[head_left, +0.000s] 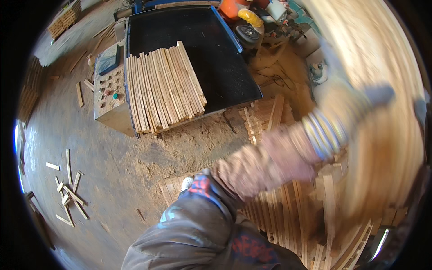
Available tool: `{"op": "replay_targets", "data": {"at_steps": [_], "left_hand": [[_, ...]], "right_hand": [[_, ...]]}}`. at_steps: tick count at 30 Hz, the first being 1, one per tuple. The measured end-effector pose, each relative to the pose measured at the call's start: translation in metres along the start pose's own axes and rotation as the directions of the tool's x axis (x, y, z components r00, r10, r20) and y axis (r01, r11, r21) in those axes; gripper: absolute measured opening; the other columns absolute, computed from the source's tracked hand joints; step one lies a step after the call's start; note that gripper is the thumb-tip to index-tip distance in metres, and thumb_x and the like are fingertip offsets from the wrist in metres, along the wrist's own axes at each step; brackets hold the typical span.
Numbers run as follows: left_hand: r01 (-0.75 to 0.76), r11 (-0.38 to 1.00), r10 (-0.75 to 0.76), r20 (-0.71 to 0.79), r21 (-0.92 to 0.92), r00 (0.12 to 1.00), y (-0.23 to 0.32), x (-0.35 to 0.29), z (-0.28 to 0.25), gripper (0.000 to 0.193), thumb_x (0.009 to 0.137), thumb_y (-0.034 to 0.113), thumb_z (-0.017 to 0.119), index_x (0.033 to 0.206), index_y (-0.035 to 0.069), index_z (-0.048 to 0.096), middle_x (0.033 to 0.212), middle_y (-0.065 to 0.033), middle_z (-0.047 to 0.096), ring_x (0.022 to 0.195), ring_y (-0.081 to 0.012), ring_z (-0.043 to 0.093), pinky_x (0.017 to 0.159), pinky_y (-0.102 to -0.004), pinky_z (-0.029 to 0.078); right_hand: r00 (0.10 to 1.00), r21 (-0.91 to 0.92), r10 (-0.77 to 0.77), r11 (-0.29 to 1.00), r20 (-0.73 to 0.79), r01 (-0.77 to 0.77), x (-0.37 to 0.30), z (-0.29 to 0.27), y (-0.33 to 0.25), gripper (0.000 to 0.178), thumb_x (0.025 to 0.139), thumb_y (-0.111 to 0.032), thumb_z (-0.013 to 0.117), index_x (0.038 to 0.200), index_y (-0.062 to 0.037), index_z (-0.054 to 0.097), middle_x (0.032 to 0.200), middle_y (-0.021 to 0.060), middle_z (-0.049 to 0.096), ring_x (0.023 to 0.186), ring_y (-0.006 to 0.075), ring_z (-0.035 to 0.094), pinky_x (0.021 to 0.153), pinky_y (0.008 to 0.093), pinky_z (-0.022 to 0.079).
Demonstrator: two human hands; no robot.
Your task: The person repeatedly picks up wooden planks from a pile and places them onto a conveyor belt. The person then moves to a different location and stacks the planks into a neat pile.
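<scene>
On the right, a large bundle of pale wooden strips [378, 49] is lifted close in front of me, smeared by motion. My left hand [344, 101], in a knit glove with a striped cuff and blue-grey fingertips, is closed on the bundle's left side, its thumb lying across the wood. At the right rim, only the dark gloved fingertips of my right hand [420, 110] show against the bundle's other edge; the rest is hidden. Beneath the left forearm lies a stack of wooden strips [288, 211], partly covered by the sleeve and the bundle.
A row of wooden strips [162, 85] lies on a black machine bed [220, 67]. Beside it stands a control panel [110, 92] with buttons. Loose offcuts [69, 195] litter the floor at left. Sawdust [166, 157] lies before the machine; a wheel [247, 33] is behind right.
</scene>
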State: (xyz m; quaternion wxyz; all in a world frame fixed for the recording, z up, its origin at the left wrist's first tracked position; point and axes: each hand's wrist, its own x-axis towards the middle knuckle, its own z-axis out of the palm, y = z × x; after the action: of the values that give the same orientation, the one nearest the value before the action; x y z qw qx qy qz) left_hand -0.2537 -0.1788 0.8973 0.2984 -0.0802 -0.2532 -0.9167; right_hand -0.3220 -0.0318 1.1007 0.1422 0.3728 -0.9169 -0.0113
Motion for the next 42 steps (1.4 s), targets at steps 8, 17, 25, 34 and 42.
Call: {"op": "replay_targets", "data": {"at_steps": [8, 17, 25, 34, 42], "left_hand": [[-0.235, 0.965, 0.248, -0.114, 0.119, 0.962, 0.058, 0.111, -0.28, 0.088, 0.077, -0.002, 0.084, 0.139, -0.002, 0.021, 0.115, -0.0248, 0.066, 0.095, -0.035, 0.075, 0.083, -0.043, 0.068], [0.086, 0.894, 0.11, -0.402, 0.439, 0.909, 0.004, 0.111, -0.487, 0.143, 0.078, 0.03, 0.09, 0.156, -0.002, -0.025, 0.134, -0.0284, 0.059, 0.111, -0.0352, 0.069, 0.094, -0.0419, 0.06], [0.228, -0.771, -0.047, -0.41, 0.594, 0.911, -0.076, 0.11, -0.685, 0.119, 0.086, 0.094, 0.029, 0.162, 0.002, 0.028, 0.169, -0.0272, 0.017, 0.159, -0.0426, 0.0, 0.119, -0.0737, -0.004], [0.339, -0.695, 0.21, -0.271, 0.634, 0.939, -0.074, 0.084, -0.719, 0.122, 0.081, 0.081, 0.064, 0.165, 0.006, 0.017, 0.166, -0.0331, 0.015, 0.156, -0.05, 0.008, 0.124, -0.0653, 0.008], [0.265, -0.533, 0.281, -0.128, 0.804, 0.951, -0.072, 0.104, -0.694, 0.082, 0.089, 0.058, 0.07, 0.148, 0.005, 0.048, 0.145, -0.026, 0.051, 0.135, -0.0458, 0.046, 0.117, -0.0598, 0.029]], "right_hand": [[0.952, 0.711, -0.012, 0.667, 0.307, -0.221, 0.228, 0.266, -0.155, 0.077, 0.084, -0.058, 0.081, 0.128, 0.0028, 0.064, 0.1, 0.0183, 0.076, 0.087, 0.0267, 0.075, 0.081, 0.0387, 0.062], [0.944, 0.504, 0.104, 0.824, 0.313, -0.258, 0.273, 0.59, -0.149, 0.09, 0.075, -0.079, 0.075, 0.106, 0.006, 0.076, 0.093, 0.0101, 0.073, 0.084, 0.0174, 0.062, 0.083, 0.0347, 0.053], [0.837, 0.307, 0.317, 0.825, 0.446, -0.475, 0.241, 0.872, -0.178, 0.128, 0.066, -0.084, 0.076, 0.155, 0.0, 0.039, 0.156, 0.0262, 0.045, 0.15, 0.0348, 0.037, 0.122, 0.0466, 0.033], [0.905, 0.778, -0.052, 0.533, 0.422, -0.332, 0.249, 0.892, -0.25, 0.112, 0.068, -0.05, 0.095, 0.149, 0.0065, 0.042, 0.124, 0.0239, 0.069, 0.114, 0.0296, 0.066, 0.103, 0.0376, 0.05], [0.863, 0.387, -0.005, 0.895, 0.506, -0.221, 0.274, 0.843, -0.261, 0.114, 0.08, -0.054, 0.083, 0.162, -0.0011, 0.024, 0.152, 0.0275, 0.049, 0.142, 0.0399, 0.048, 0.118, 0.0509, 0.037]]}}
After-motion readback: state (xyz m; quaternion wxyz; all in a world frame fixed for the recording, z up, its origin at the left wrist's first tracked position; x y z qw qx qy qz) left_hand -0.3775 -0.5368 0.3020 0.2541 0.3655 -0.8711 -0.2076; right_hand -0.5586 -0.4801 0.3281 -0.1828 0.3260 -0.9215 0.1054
